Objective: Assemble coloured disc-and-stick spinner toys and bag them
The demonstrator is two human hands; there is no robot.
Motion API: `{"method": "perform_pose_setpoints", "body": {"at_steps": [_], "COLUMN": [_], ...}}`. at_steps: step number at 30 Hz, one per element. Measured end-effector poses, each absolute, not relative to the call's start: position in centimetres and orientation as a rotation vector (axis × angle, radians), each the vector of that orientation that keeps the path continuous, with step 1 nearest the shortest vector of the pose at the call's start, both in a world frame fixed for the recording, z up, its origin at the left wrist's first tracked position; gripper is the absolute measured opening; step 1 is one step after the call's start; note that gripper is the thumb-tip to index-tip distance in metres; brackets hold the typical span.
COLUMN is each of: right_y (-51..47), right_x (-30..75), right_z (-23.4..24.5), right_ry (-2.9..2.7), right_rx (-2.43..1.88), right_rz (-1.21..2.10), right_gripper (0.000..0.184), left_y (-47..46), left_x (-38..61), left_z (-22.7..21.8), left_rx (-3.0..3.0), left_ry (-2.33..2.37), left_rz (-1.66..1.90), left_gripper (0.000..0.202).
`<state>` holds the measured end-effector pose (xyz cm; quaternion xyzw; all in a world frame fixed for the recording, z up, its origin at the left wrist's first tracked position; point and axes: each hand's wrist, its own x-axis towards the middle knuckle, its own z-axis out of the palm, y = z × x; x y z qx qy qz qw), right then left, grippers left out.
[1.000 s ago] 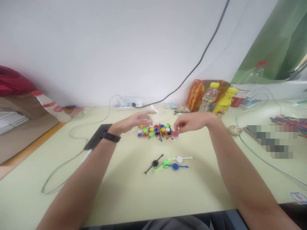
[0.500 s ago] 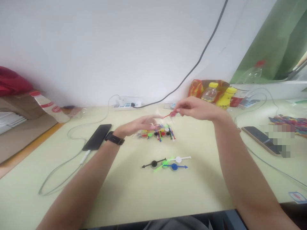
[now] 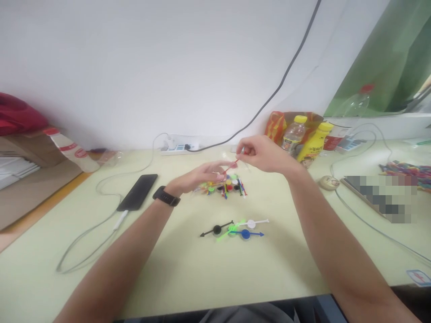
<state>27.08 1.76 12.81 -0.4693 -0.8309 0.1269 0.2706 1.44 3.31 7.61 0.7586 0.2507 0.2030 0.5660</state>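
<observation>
Head view: right hand [image 3: 266, 154] raised, pinching red stick [image 3: 231, 166]; left hand [image 3: 198, 176] low, fingertips at stick's lower end, grip unclear.

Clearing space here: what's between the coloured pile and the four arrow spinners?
Only bare table, seen in the head view, separates the coloured pile from the arrow spinners.

A white power strip [image 3: 178, 146] lies against the wall. Left of it and nearer, a black phone [image 3: 138, 192] lies flat. Right of it stand two yellow-capped bottles [image 3: 292, 134] before an orange bag [image 3: 274, 126].
</observation>
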Motion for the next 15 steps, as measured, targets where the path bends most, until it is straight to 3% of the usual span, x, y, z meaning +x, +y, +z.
{"method": "perform_pose_setpoints", "body": {"at_steps": [15], "right_y": [2.3], "right_x": [26.8], "right_z": [12.1], "right_ry": [-2.175], "right_rx": [-1.177], "right_rz": [0.395], "right_gripper": [0.017], "left_y": [3.3], "left_x": [2.5], "left_z": [5.9], "left_rx": [1.58], "left_ry": [0.516], "left_rz": [0.495], "left_gripper": [0.057]}}
